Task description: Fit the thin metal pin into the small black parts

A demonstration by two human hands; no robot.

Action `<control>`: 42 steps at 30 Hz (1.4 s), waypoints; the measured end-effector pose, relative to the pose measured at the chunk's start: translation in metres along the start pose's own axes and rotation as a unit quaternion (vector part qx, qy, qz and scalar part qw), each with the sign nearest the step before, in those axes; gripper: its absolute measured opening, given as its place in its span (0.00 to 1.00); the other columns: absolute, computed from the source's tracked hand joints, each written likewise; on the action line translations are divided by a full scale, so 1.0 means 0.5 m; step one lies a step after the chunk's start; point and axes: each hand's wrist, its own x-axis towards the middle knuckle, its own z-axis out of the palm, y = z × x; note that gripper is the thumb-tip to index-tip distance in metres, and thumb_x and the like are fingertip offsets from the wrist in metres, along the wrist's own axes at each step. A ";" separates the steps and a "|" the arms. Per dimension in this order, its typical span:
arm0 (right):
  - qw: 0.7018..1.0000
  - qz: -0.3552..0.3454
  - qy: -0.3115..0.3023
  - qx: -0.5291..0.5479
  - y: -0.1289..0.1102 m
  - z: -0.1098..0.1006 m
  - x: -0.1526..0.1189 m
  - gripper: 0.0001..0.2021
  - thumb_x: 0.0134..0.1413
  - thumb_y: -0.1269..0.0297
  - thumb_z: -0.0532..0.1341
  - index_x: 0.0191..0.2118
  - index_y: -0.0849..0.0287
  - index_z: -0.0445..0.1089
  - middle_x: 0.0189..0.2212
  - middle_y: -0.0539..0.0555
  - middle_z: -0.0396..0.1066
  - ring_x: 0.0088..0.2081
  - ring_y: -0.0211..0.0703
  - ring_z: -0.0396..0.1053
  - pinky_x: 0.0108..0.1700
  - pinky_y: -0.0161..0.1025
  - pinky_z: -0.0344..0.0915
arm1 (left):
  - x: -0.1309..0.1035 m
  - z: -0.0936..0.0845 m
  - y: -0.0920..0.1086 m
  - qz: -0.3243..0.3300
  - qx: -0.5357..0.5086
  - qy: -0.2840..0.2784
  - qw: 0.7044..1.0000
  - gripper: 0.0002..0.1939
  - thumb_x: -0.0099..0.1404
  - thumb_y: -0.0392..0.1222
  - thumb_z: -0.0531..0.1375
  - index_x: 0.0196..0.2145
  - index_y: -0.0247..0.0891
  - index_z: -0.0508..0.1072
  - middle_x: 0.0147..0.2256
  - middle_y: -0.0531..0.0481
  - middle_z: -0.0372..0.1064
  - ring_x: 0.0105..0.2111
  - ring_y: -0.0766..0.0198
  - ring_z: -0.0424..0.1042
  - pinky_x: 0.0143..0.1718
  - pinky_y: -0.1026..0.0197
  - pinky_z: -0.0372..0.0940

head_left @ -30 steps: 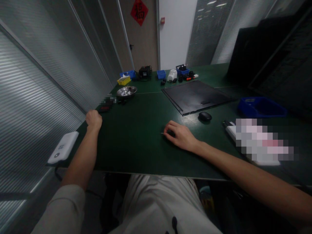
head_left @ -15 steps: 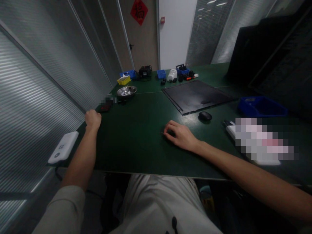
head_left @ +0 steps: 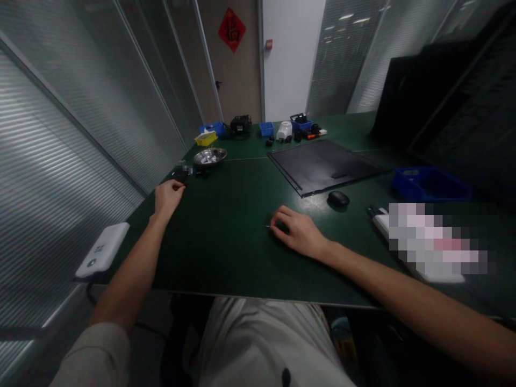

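On the left side of the table, my left hand (head_left: 167, 198) is closed, its thumb and fingertips meeting at a small dark object too blurred to name. Just beyond it lie dark items, partly pixelated, and a shiny metal bowl (head_left: 210, 157) with small pale pieces inside. My right hand (head_left: 296, 231) rests near the middle of the green table (head_left: 226, 252), its thumb and fingers pinched together. A short, thin, pale pin-like piece (head_left: 267, 226) sticks out from those fingertips.
A black mouse (head_left: 338, 199) lies beyond my right hand, near a flat black panel (head_left: 322, 166). To the right are a blue bin (head_left: 429, 184) and a partly pixelated white object. A white box-like device (head_left: 104, 250) stands at the left edge. Small bins line the far end.
My left hand has moved forward and to the right, from a fist beside the dark items to a pinch at them. My right hand keeps its pinch in about the same place.
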 end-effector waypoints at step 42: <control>1.000 0.004 0.006 0.011 0.010 0.011 0.001 0.04 0.67 0.62 0.62 0.40 0.55 0.71 0.42 0.52 0.70 0.34 0.40 0.70 0.36 0.38 0.63 | -0.236 0.050 0.353 0.302 -0.328 -0.323 0.835 0.12 0.67 0.45 0.68 0.44 0.35 0.83 0.36 0.47 0.77 0.33 0.64 0.72 0.34 0.65 0.62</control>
